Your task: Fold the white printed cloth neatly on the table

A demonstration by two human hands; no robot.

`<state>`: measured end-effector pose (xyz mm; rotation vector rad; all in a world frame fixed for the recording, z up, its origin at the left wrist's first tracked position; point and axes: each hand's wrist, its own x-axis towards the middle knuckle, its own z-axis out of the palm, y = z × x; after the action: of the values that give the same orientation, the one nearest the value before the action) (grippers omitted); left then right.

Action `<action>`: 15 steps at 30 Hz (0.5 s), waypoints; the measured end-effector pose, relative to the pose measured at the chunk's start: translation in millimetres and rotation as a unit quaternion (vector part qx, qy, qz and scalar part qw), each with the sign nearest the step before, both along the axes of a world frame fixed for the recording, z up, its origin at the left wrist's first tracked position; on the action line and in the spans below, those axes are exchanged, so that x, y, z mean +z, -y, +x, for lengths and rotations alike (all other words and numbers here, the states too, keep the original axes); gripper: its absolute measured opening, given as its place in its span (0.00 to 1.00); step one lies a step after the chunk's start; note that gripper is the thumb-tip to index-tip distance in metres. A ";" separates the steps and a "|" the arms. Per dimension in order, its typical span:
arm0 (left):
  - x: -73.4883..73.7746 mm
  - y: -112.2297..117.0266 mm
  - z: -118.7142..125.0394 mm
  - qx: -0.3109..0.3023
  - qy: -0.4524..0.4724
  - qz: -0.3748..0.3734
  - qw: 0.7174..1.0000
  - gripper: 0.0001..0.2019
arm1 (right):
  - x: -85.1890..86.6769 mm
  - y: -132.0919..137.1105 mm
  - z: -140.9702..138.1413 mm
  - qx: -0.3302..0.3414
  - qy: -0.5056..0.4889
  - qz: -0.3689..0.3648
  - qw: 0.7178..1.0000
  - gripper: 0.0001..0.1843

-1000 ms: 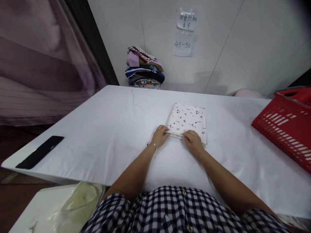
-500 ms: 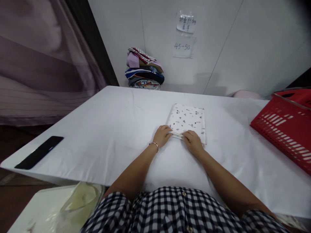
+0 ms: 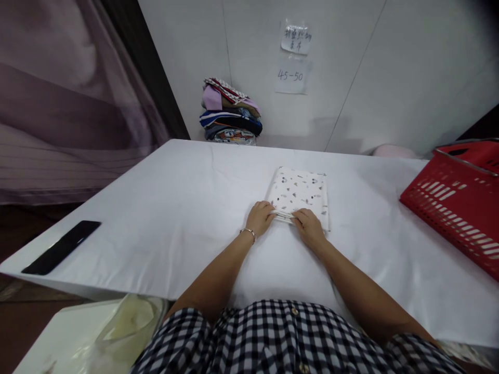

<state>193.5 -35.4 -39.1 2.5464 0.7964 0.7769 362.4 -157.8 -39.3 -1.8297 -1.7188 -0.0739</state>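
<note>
A folded white cloth (image 3: 299, 189) with small scattered prints lies on the white-covered table (image 3: 187, 208), in front of my body. Its near edge shows several stacked layers. My left hand (image 3: 260, 217), with a bracelet at the wrist, pinches this edge at the cloth's near left corner. Farther right along the same edge, my right hand (image 3: 309, 225) grips the layers between thumb and fingers. The fingertips of both hands are partly hidden by the fabric.
A red plastic basket (image 3: 456, 202) stands at the table's right side. On the left corner lies a flat black object (image 3: 62, 247), perhaps a phone. Folded fabrics (image 3: 232, 117) are piled against the wall behind. A clear plastic bag (image 3: 128, 327) sits at lower left.
Both hands stay on the near edge of the cloth, which has barely shifted. The view has moved very slightly.
</note>
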 end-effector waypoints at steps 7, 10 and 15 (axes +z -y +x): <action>0.1 5.9 1.4 -0.014 -0.014 0.044 0.999 0.15 | -1.7 0.4 1.4 0.007 -0.003 0.015 1.000 0.10; 0.7 7.4 2.2 -0.032 -0.018 0.050 0.998 0.16 | -2.2 0.3 2.1 0.013 -0.003 0.016 1.000 0.10; 0.3 5.6 4.9 -0.026 -0.032 0.042 0.998 0.10 | -1.8 0.4 1.6 0.015 -0.004 0.016 1.000 0.09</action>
<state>198.4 -41.0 -38.7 2.6663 0.7287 0.7305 364.0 -158.1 -41.1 -1.7778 -1.7301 -0.0804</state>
